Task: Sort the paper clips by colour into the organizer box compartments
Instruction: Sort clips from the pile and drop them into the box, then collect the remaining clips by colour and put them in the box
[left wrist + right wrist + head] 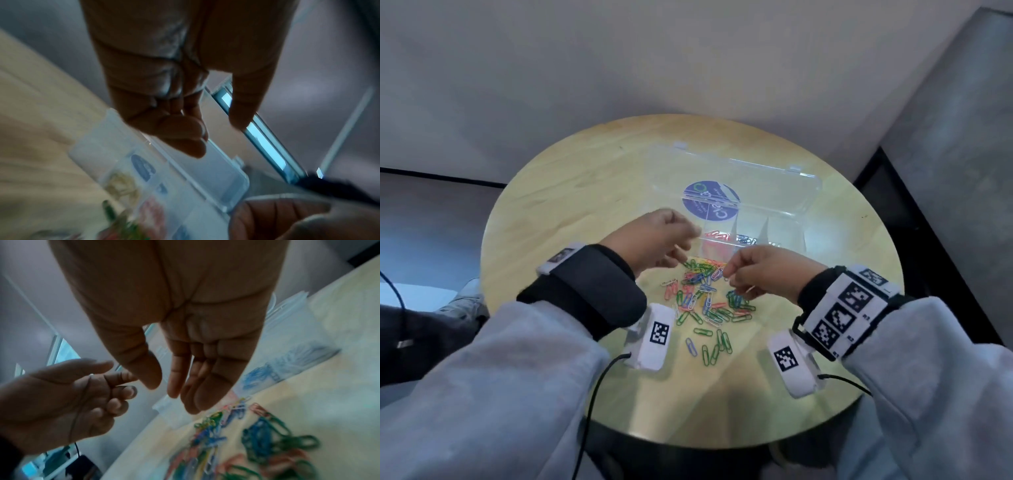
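The right hand (185, 331) is seen palm-on, fingers straight and nothing held, above a blurred pile of coloured paper clips (257, 439) on the table (339, 386). The left hand (68, 400), loosely curled, is seen beside it; the clear organizer box (292, 331) is seen behind.

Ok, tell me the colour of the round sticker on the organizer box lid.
Purple-blue round sticker, clearest in the head view.

A round wooden table (571, 192) carries scattered paper clips (705, 301) and a clear organizer box (784, 205).
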